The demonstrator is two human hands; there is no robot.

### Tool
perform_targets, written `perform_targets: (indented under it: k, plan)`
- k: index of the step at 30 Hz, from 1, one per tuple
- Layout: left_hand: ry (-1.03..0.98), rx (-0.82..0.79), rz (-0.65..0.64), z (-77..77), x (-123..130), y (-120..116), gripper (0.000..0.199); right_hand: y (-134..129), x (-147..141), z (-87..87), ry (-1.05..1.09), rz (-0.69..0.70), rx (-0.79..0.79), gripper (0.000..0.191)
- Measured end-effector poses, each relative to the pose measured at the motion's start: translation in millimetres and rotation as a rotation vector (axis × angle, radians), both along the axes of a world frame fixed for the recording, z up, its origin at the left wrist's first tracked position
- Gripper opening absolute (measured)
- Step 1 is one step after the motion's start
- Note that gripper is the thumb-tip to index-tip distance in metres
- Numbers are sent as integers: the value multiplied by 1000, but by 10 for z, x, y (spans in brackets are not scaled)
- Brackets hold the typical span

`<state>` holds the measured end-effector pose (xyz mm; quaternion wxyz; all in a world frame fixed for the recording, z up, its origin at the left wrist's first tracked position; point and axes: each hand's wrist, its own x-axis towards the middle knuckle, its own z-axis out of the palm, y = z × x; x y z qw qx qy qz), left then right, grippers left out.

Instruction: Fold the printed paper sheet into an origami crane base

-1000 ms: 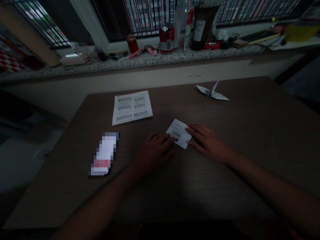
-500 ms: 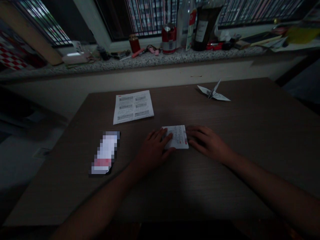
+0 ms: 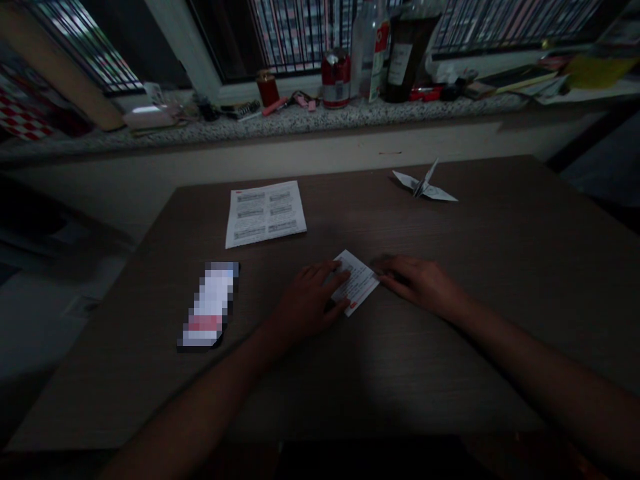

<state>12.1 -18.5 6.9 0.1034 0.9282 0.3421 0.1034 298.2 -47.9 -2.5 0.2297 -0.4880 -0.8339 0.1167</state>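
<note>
A small square of folded printed paper (image 3: 361,283) lies on the table in front of me, turned cornerwise like a diamond. My left hand (image 3: 316,293) rests over its left part, fingers spread and flat, fingertips on the paper. At the paper's right corner is my right hand (image 3: 420,283), its thumb and fingers drawn together there. Those fingertips are slightly blurred. The left corner of the paper is hidden beneath my left fingers.
A printed sheet (image 3: 267,213) lies at the back left, a phone (image 3: 210,303) nearer on the left. Toward the back right stands a paper crane (image 3: 424,187). Behind the wooden table (image 3: 500,253), the stone windowsill (image 3: 280,127) carries a red can (image 3: 336,79), bottles (image 3: 403,60) and small clutter.
The folded paper has turned from square-on to a diamond position. My right fingers have closed in at its right corner. My left hand stays on it.
</note>
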Motion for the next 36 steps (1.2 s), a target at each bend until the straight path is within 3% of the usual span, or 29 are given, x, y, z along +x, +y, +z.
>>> perform_targets:
  k: [4, 12, 25, 36]
  plan:
    - [4, -12, -23, 7, 15, -7, 52, 39, 53, -2, -8, 63, -5, 24]
    - [24, -22, -30, 16, 25, 3, 59, 118, 174, 21, 66, 207, -42, 38]
    - [3, -69, -55, -7, -26, 27, 60, 150, 162, -13, 216, 204, -83, 28]
    - [-23, -79, -62, -23, -15, 6, 58, 203, -8, -54, 271, 146, -65, 22]
